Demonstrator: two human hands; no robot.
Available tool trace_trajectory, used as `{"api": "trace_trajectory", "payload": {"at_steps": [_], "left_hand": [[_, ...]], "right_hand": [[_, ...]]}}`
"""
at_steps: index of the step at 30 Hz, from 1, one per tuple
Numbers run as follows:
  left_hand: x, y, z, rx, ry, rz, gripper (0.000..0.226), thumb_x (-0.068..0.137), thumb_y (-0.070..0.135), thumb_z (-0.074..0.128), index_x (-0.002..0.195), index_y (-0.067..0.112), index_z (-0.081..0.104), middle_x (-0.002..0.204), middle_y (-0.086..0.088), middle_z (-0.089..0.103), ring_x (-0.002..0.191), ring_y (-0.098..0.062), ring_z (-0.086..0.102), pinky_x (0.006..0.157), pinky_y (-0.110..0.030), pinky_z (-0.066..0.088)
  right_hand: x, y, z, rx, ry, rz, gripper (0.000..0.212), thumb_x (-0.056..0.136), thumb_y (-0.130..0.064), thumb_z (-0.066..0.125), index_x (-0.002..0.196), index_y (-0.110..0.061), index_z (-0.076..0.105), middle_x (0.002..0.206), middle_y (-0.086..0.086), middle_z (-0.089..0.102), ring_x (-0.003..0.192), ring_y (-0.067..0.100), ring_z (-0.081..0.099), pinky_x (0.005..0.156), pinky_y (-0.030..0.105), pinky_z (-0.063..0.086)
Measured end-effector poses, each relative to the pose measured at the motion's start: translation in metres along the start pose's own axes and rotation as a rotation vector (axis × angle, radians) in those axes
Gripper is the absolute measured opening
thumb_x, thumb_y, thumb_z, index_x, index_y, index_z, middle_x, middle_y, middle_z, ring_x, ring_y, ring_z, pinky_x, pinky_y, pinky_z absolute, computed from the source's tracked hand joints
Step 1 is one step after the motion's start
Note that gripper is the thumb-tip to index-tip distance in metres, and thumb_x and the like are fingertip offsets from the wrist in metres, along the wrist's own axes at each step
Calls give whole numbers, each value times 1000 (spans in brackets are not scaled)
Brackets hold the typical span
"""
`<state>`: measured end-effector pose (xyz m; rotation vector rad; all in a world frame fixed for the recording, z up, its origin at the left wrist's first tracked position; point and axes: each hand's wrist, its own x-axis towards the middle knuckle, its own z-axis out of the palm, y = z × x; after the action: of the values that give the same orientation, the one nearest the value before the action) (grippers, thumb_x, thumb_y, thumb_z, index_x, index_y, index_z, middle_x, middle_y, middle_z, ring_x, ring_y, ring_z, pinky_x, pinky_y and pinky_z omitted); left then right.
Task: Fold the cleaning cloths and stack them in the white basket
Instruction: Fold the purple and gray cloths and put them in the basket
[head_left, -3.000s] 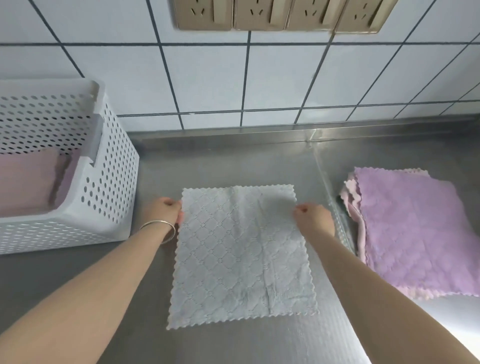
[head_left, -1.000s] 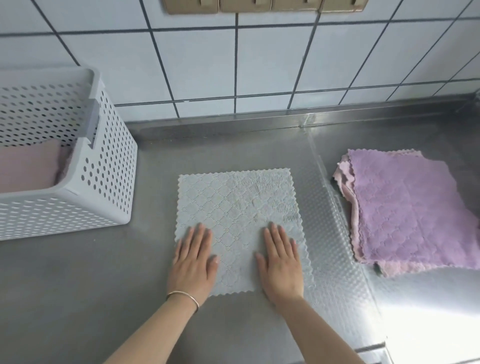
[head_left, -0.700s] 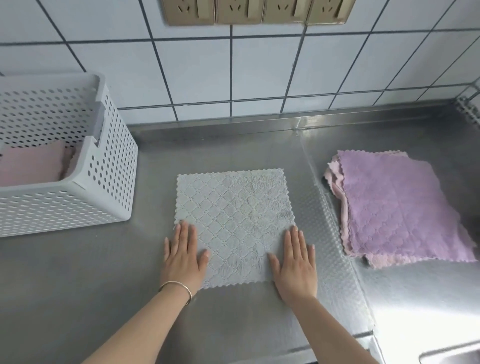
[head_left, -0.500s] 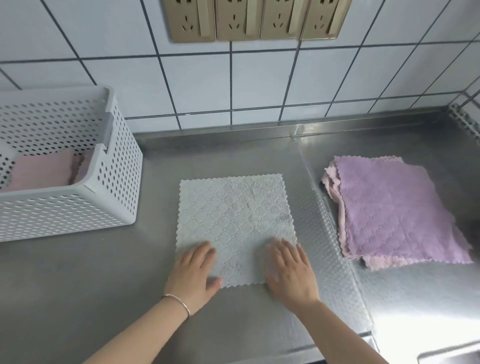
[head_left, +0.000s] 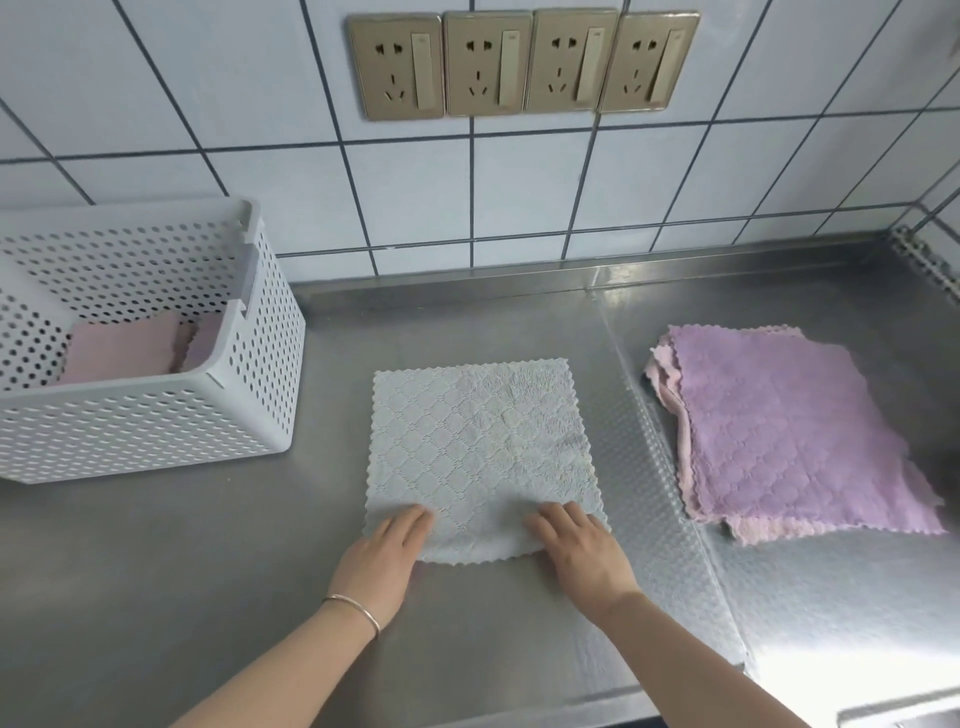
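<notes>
Couple pink ones (head_left: 122, 351) sat folded in the basket (head_left: 156, 415); both hands (head_left: 382, 558) (head_left: 584, 553) were gripping the grey cloth's (head_left: 478, 441) near edge, purple pile (head_left: 779, 431) off right unfolded.

hands (head_left: 483, 551) now gripping cloth's (head_left: 478, 447) near edge
</notes>
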<state>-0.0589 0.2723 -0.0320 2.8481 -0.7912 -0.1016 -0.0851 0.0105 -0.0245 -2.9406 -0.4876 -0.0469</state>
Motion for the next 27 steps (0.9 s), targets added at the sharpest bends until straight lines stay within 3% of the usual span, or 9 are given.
{"api": "trace_trajectory", "payload": {"at_steps": [3,5,8,11,13,18,20,23,27], "left_hand": [[1,-12,-2,23,67,-24,47,55,7,52,100,20,61,95,6,64,78,-15,67,49,-21,51],[3,-17,-4,9,75,-56,43,61,14,35,95,23,59,84,6,66,70,-18,67,48,-23,50],[4,-17,-16,-40,83,-101,34,59,17,54,91,27,49,71,7,65,58,-18,64,45,-22,47],[2,-20,-23,-81,26,-146,65,33,6,83,87,28,55,72,10,63,58,-14,64,40,-19,44],[0,-21,-27,-104,22,-182,66,28,4,86,83,30,61,73,14,64,58,-10,62,41,-17,43],[-8,-30,-26,-295,56,-342,38,64,-4,73,87,27,70,84,8,71,71,-17,66,61,-22,46],[-15,-34,-33,-418,49,-447,35,79,-2,61,89,31,67,79,6,70,72,-19,66,62,-23,45],[-26,-37,-49,-484,18,-468,29,85,2,57,88,30,67,57,23,58,58,4,56,56,-6,38],[-37,-38,-64,-475,-192,-437,17,89,16,55,84,29,62,61,7,59,55,-5,49,56,-14,36]], "right_hand": [[2,0,-2,-50,-14,61,42,54,-4,48,90,-20,64,79,-4,61,64,18,58,53,29,52],[6,-2,-3,-82,-2,108,39,60,-5,35,83,-17,64,68,-4,57,56,19,55,48,29,48],[14,0,-9,-129,-7,151,43,62,-4,25,74,-16,64,59,-4,52,49,19,50,45,29,42],[13,5,-13,-163,-44,184,26,53,0,57,69,-20,64,66,-4,52,52,18,50,46,28,42],[12,8,-14,-75,-106,292,41,44,2,71,76,-24,68,72,-6,55,61,17,54,53,27,43],[8,14,-21,225,-106,500,33,81,-4,53,101,-23,71,96,-8,63,98,20,52,78,27,36],[1,19,-27,293,-133,503,25,87,-8,52,99,-21,70,81,-17,55,91,16,52,73,26,34],[-8,24,-35,375,-251,519,20,89,-13,53,80,-29,63,73,-9,50,77,16,51,65,31,39],[-15,29,-50,399,-440,485,37,91,-13,51,59,-29,41,64,-3,49,54,7,40,50,20,30]]}}
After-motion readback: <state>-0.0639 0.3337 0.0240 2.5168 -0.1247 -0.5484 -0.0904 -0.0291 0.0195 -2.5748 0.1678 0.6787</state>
